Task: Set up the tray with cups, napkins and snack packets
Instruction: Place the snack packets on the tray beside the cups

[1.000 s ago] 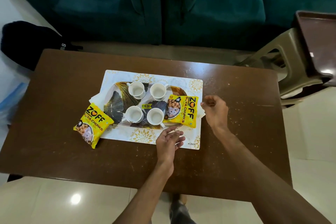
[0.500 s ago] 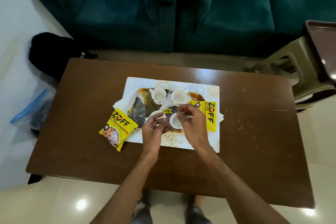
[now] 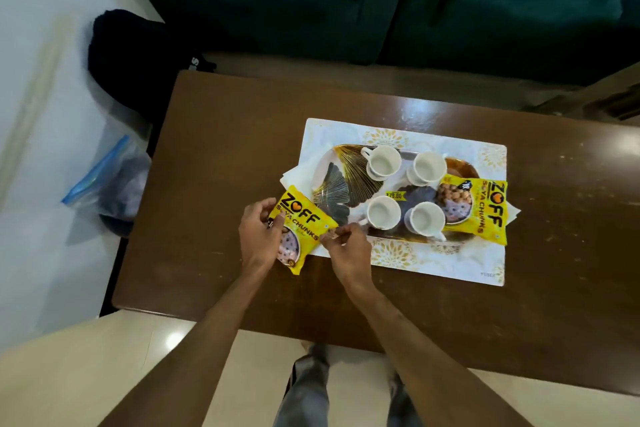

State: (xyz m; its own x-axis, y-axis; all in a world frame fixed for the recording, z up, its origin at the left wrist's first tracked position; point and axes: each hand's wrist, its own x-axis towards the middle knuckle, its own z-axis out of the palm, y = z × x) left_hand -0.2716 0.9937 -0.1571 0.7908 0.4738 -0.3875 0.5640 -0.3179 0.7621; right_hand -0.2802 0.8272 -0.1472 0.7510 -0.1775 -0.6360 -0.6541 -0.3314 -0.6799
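Note:
A patterned oval tray (image 3: 341,180) lies on a white placemat (image 3: 485,260) on the brown table (image 3: 214,156). Several white cups stand on the tray, among them one at the back left (image 3: 383,161) and one at the front right (image 3: 426,219). A yellow snack packet (image 3: 476,210) rests across the tray's right end. A second yellow snack packet (image 3: 300,218) lies at the tray's front left, gripped on its left edge by my left hand (image 3: 259,236) and pinched at its right corner by my right hand (image 3: 348,250). White napkins (image 3: 299,172) stick out under the tray's left end.
A dark green sofa (image 3: 381,3) runs along the far side of the table. On the floor at the left sit a black bag (image 3: 128,45) and a clear zip bag (image 3: 110,180). The table's near edge is close to my legs.
Both hands left the front cups and went left to the loose snack packet, taking hold of it. The camera view has shifted left and closer.

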